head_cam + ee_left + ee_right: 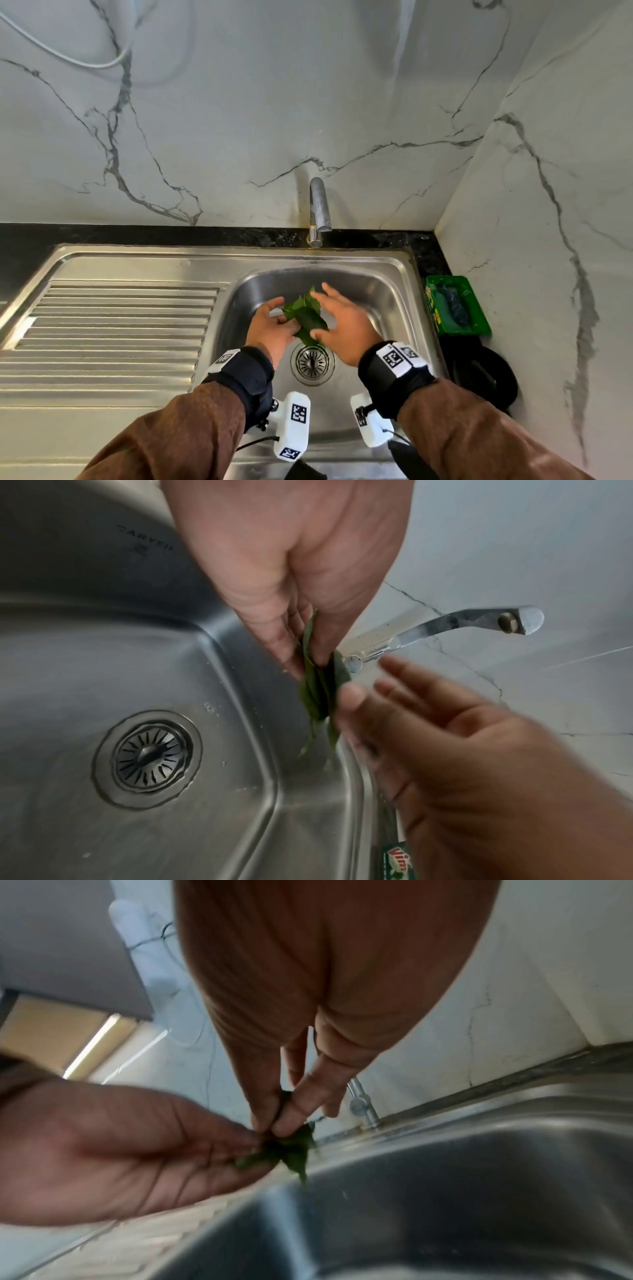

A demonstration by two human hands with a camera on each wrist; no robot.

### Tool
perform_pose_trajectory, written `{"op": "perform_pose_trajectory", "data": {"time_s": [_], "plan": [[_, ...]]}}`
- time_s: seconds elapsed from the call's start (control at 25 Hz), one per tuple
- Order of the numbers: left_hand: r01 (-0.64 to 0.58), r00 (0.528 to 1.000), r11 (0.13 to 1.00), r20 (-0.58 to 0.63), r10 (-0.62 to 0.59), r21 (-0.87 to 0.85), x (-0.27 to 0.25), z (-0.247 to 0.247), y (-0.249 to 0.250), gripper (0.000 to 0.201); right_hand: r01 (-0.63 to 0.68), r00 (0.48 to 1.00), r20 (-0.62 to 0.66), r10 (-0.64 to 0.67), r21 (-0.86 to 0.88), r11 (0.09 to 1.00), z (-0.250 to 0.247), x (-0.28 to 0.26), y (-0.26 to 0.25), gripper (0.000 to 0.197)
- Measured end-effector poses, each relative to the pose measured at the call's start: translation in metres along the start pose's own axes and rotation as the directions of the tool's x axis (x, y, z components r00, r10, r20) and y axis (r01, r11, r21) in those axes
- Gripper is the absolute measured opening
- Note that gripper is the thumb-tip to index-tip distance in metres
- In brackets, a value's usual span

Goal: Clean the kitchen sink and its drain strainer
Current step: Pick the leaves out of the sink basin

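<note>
While my left hand (270,325) pinches the bunch of wet green leaves (306,317) above the steel sink (387,294), my right hand (346,327) lies spread beside them, thumb touching. I judge I'm clearing debris; next they need binning. The slotted round strainer (312,364) sits bare in its drain.

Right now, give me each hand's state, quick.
Left hand: pinching the green leaves over the sink.
Right hand: open, fingers spread beside the leaves.
</note>
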State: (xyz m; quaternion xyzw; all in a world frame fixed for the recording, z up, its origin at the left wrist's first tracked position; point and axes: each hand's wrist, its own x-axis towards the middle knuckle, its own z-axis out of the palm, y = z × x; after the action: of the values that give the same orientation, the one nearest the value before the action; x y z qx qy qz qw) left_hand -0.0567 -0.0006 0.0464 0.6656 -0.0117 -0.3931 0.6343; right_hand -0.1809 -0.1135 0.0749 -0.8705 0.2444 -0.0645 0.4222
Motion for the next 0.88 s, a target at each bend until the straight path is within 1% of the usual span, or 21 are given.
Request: {"op": "perform_pose_trajectory", "data": {"time_s": [0.04, 0.08, 0.16, 0.24, 0.32, 0.44, 0.48, 0.52, 0.64, 0.68, 0.76, 0.8, 0.84, 0.88], "plan": [[-0.003, 1.0, 1.0, -0.003, 0.003, -0.01, -0.002, 0.0, 0.001, 0.055, -0.031, 0.999, 0.031, 0.031, -0.022, 0.999, 0.006, 0.0, 0.008, 0.078], [-0.009, 1.0, 1.0, -0.004, 0.009, -0.012, -0.003, 0.0, 0.002, 0.055, -0.043, 0.999, 0.032, 0.042, 0.003, 0.999, 0.01, 0.0, 0.014, 0.081], [-0.013, 1.0, 1.0, 0.002, 0.013, -0.02, -0.004, -0.001, 0.002, 0.056, -0.068, 0.998, 0.016, 0.067, 0.095, 0.993, 0.013, 0.001, 0.02, 0.084], [0.014, 1.0, 0.998, 0.021, -0.012, -0.061, -0.006, -0.001, 0.001, 0.055, -0.121, 0.993, 0.031, 0.118, 0.182, 0.976, 0.013, 0.003, 0.019, 0.088], [0.063, 0.997, 0.992, 0.054, -0.057, -0.109, -0.006, 0.0, 0.001, 0.047, -0.161, 0.987, 0.051, 0.153, 0.229, 0.96, 0.013, 0.005, 0.018, 0.09], [0.113, 0.99, 0.98, 0.098, -0.097, -0.165, -0.009, 0.001, 0.003, 0.028, -0.186, 0.982, 0.064, 0.175, 0.238, 0.953, 0.016, 0.008, 0.019, 0.091], [0.103, 0.99, 0.982, 0.114, -0.086, -0.156, -0.009, 0.001, 0.002, 0.027, -0.192, 0.981, 0.063, 0.183, 0.24, 0.952, 0.017, 0.008, 0.02, 0.091], [0.086, 0.99, 0.987, 0.123, -0.069, -0.138, -0.01, 0.001, 0.001, 0.03, -0.195, 0.981, 0.06, 0.186, 0.238, 0.952, 0.018, 0.008, 0.02, 0.091], [0.04, 0.995, 0.997, 0.089, -0.034, -0.065, -0.006, -0.001, -0.005, 0.048, -0.178, 0.984, 0.054, 0.17, 0.231, 0.957, 0.018, 0.005, 0.019, 0.092], [0.027, 0.996, 0.998, 0.081, -0.022, -0.051, -0.004, -0.002, -0.007, 0.049, -0.171, 0.985, 0.048, 0.164, 0.237, 0.956, 0.017, 0.004, 0.018, 0.092], [0.007, 0.997, 1.0, 0.077, -0.005, -0.024, -0.003, -0.006, -0.009, 0.045, -0.178, 0.984, 0.02, 0.179, 0.27, 0.946, 0.018, 0.005, 0.021, 0.09], [-0.002, 0.997, 1.0, 0.082, 0.002, -0.008, -0.002, -0.007, -0.009, 0.04, -0.204, 0.978, 0.016, 0.208, 0.301, 0.932, 0.018, 0.005, 0.024, 0.09], [-0.008, 0.996, 1.0, 0.093, 0.008, 0.005, -0.003, -0.008, -0.008, 0.036, -0.24, 0.969, 0.034, 0.244, 0.339, 0.91, 0.019, 0.006, 0.028, 0.088], [-0.014, 0.994, 1.0, 0.106, 0.013, 0.01, -0.004, -0.009, -0.008, 0.031, -0.272, 0.962, 0.073, 0.265, 0.385, 0.882, 0.02, 0.007, 0.032, 0.082]]}}
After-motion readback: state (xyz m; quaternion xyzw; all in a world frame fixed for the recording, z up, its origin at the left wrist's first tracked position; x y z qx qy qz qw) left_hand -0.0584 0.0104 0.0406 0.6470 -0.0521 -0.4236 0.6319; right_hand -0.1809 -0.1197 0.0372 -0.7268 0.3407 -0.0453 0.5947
